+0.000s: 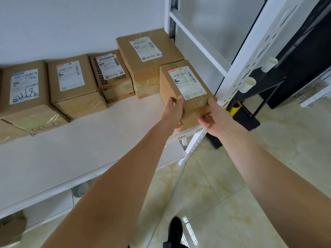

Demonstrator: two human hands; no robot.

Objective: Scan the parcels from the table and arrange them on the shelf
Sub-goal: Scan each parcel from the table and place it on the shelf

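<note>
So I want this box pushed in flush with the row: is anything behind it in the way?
Yes. Both hands, left and right, grip the box at the shelf front edge. The bigger parcel sits right behind it, so it can go back little or not at all.

Black stand (249,120): on the tiled floor (223,185), right of frame. Yellow roll (235,107): upright on the stand's base, left side. Two white paper cups (249,84): on their sides above the stand, mouths facing left, one higher than the other. Black shoe (174,228): on the floor, well below the stand. White wall (71,24): far upper left of the stand.
</note>
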